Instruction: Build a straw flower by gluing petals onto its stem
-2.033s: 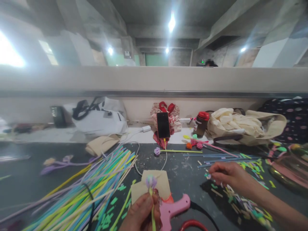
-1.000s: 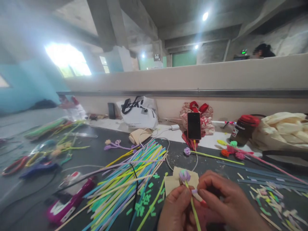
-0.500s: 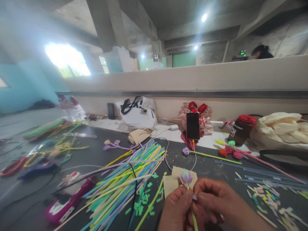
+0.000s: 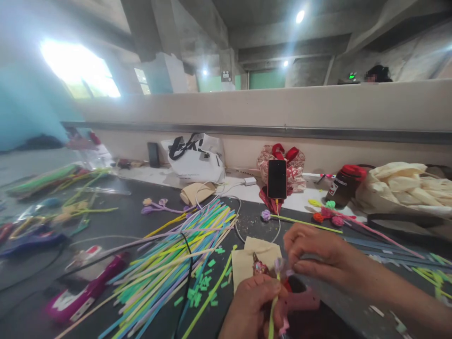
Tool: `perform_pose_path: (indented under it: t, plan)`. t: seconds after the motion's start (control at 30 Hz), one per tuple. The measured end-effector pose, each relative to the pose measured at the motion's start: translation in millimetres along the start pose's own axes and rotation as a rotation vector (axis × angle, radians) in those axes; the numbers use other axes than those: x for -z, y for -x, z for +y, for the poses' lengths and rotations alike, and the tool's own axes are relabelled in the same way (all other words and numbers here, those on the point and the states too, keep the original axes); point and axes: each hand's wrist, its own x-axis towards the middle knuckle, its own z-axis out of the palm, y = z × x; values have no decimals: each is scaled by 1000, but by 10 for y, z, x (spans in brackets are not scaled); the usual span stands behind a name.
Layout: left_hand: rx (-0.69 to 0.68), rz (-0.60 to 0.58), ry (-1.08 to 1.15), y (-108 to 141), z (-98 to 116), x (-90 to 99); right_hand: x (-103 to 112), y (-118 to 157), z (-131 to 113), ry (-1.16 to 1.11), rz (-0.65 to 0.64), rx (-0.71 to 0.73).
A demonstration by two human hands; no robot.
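My left hand (image 4: 250,303) is closed on a fuzzy pipe-cleaner flower (image 4: 279,265) by its yellow-green stem (image 4: 272,310). The pale purple head is blurred and stands above my thumb. Just right of it, my right hand (image 4: 318,252) is raised with its fingers curled in a pinch. A blurred purple bit lies near its fingertips, and I cannot tell what they hold. Around and beneath my left hand shows a pink glue gun (image 4: 301,301) with a metal nozzle, partly hidden. A piece of tan cardboard (image 4: 242,263) lies behind.
A heap of coloured pipe cleaners (image 4: 176,259) fills the left middle, with green clippings (image 4: 199,289) beside it. A magenta tool (image 4: 84,292) lies further left. Behind stand a phone (image 4: 277,180), a white bag (image 4: 194,160) and a red-lidded jar (image 4: 346,186). Finished flowers (image 4: 328,214) lie right.
My right hand has come away from the stem, up and to the right. My left hand keeps the flower, slightly lower. The pink glue gun now shows beneath. The view has shifted slightly.
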Motion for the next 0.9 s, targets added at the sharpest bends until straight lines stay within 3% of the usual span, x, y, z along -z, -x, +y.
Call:
perform_pose_path:
  t: [0.43, 0.9]
  plan:
    - [70, 36, -137, -57, -83, 44, 21, -95, 57, -11, -114, -14]
    - [73, 52, -159, -93, -87, 10, -5, -66, 67, -19, -120, -1]
